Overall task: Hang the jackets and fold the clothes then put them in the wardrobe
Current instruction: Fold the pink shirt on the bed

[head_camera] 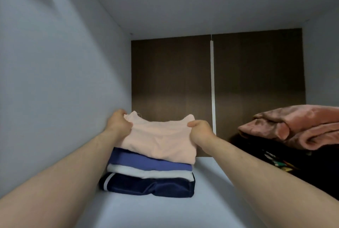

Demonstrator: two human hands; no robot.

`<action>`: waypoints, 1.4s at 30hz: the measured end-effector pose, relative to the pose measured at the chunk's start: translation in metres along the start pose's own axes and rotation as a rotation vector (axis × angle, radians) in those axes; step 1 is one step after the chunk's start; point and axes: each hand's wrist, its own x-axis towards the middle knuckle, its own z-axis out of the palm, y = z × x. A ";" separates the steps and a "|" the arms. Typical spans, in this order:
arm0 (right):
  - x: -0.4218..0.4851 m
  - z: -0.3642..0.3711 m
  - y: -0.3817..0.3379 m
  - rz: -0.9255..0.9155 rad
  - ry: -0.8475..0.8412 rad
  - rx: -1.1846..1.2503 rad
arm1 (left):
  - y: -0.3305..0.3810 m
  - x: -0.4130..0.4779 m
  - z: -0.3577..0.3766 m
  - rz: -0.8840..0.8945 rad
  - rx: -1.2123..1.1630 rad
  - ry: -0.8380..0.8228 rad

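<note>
Head view. A: Where's the folded pink top (pixel 159 141)?
B: On the wardrobe shelf (pixel 211 200), topping a stack: a violet-blue garment (pixel 146 161), a white garment (pixel 146 171), and a navy striped garment (pixel 146 185) at the bottom. A rose velvety pile (pixel 302 127) lies at 3 o'clock, well apart.
A: The grips?
B: The left grip (pixel 119 123) pinches its 10 o'clock corner, the right grip (pixel 200 129) its 2 o'clock corner, both clenched on cloth.
A: Handling?
B: Light and limp, likely to sag or unfold. I'd hold both sides and keep it flat.

Close head view straight into wardrobe shelf (pixel 220 182).
</note>
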 end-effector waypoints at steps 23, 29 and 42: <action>0.036 0.040 0.078 -0.072 -0.547 -0.716 | -0.033 0.000 0.061 0.064 0.338 -0.754; 0.028 0.037 0.079 -0.038 -0.574 -0.694 | -0.030 0.000 0.060 0.021 0.225 -0.904; -0.008 0.017 0.105 0.069 -0.347 -0.570 | -0.044 -0.019 0.058 0.196 0.200 -0.418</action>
